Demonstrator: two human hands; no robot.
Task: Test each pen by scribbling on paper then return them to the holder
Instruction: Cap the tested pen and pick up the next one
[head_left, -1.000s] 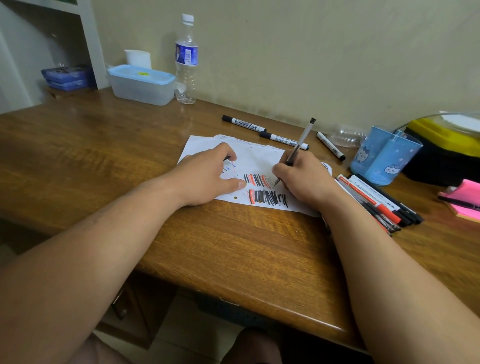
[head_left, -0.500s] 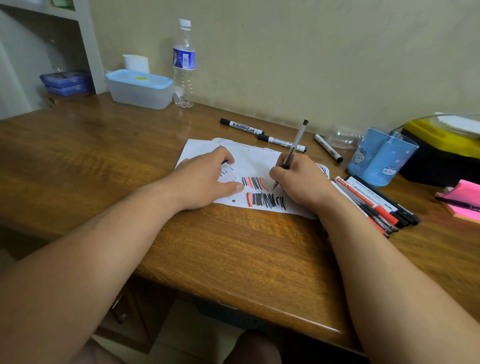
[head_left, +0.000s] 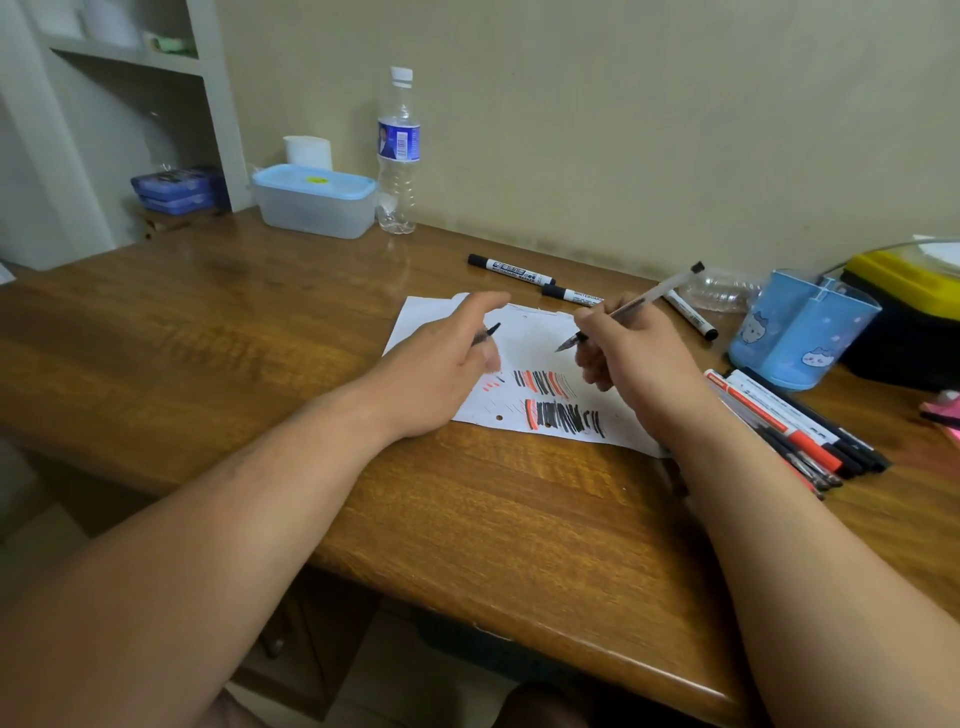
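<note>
R hand (head_left: 639, 358) grips pen (head_left: 631, 306), L hand (head_left: 441, 364) cap (head_left: 488, 332); pen pile (head_left: 779, 421) by holder (head_left: 800, 338).

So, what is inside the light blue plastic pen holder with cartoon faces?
No pen sticks out above the rim of the light blue plastic pen holder; only an inner divider shows. Its own wall hides the bottom, so anything short inside cannot be seen.
</note>
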